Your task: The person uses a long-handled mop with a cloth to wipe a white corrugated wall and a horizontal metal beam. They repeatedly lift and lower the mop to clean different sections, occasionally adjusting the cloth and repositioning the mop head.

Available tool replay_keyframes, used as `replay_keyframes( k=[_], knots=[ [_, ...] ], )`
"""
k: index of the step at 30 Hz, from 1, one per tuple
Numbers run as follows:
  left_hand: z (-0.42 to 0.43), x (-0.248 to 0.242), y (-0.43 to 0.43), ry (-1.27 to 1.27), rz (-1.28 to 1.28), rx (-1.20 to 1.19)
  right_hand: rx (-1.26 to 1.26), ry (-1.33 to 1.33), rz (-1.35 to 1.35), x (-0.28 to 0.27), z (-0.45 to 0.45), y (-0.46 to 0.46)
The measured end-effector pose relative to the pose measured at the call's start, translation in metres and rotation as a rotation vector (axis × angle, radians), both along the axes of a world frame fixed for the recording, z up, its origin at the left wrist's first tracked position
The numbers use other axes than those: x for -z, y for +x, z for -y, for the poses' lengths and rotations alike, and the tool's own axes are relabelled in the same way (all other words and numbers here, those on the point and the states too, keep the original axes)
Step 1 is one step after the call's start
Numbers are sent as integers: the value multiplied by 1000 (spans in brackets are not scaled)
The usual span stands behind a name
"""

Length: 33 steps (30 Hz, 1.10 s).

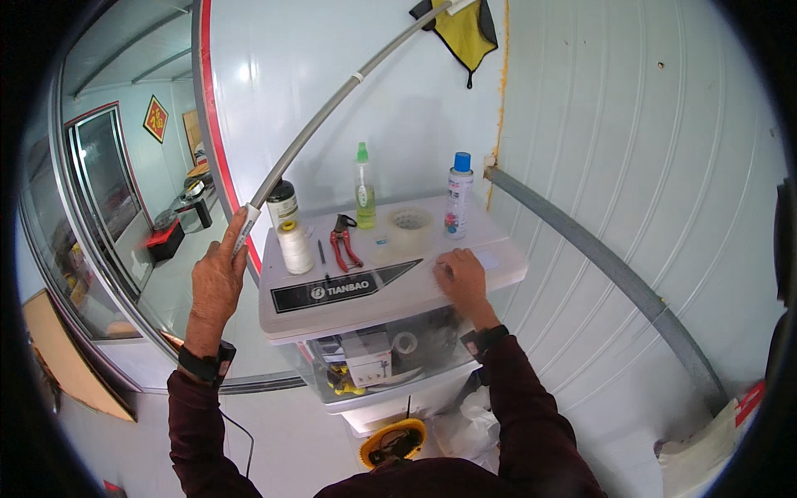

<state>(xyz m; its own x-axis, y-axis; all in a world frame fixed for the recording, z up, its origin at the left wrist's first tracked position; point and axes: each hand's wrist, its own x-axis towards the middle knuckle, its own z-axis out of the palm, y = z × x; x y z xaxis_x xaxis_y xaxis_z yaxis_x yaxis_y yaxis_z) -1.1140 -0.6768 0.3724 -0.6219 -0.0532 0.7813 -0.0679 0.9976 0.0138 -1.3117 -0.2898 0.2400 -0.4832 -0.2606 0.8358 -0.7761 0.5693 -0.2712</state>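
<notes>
My left hand [218, 280] grips the white handle end of a long metal pole [311, 127]. The pole slants up to the right, where its white head meets a yellow and dark cloth [464, 31] against the wall. My right hand [462, 277], fingers curled, rests at the front right of a storage bin's white lid [398, 292]; whether it holds anything cannot be told. Near it on the lid stand a blue-capped spray can [459, 199], a roll of clear tape [408, 227], red-handled pliers [344, 243], a green-topped spray bottle [365, 193] and a white thread cone [294, 248].
A dark-lidded jar [282, 202] and a pen [322, 251] are also on the lid. Below are the clear bin [429, 348], a yellow basket [367, 445] and a plastic bag [464, 429]. A grey rail [579, 249] runs along the right wall; a sliding-door frame [103, 249] stands left.
</notes>
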Motion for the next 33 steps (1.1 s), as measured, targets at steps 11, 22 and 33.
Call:
replay_keyframes(
  k=[11,22,33],
  knots=[
    [78,7,46,-152,66,-166,77,-15,12,6,4,-1],
    [79,27,60,-140,102,-260,49,-35,33,11,0,-4],
    [145,42,90,-165,102,-348,-95,-272,111,10,6,39]
  ],
)
